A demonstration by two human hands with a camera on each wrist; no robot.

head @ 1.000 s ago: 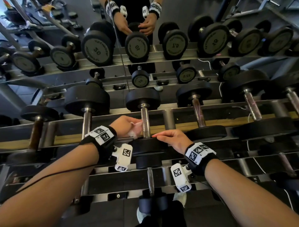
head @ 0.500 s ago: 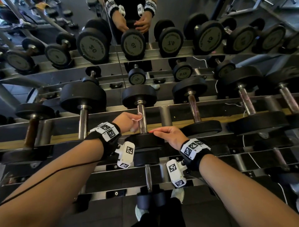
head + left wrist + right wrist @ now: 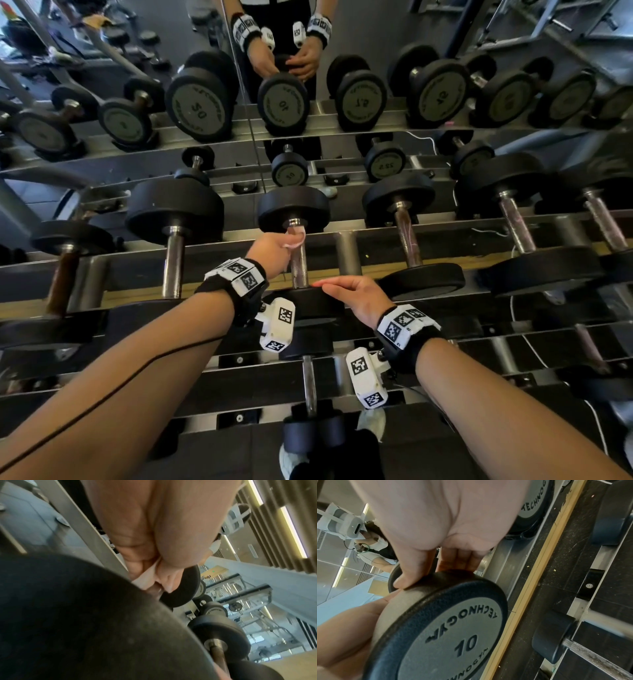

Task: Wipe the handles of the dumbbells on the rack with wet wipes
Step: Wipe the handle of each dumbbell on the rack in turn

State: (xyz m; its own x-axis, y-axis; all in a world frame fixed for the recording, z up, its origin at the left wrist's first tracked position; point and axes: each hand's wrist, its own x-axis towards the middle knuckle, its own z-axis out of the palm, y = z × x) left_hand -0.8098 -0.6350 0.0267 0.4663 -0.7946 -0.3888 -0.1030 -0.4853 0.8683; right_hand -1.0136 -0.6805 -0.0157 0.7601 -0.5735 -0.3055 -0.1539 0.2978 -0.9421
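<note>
The 10 kg dumbbell lies on the rack's upper tier with its steel handle pointing away from me. My left hand grips a white wet wipe wrapped round the handle's far end, just under the far head. In the left wrist view the wet wipe shows between the curled fingers of my left hand. My right hand holds the near head. In the right wrist view my right hand has its thumb on the rim of the head marked 10, fingers behind it.
Heavier dumbbells lie on either side on the same tier, and more on the lower tier. A mirror behind the rack reflects both hands. My shoe shows on the floor below.
My left hand has slid the wipe along the handle from the near end to the far head. My right hand has stayed on the near head.
</note>
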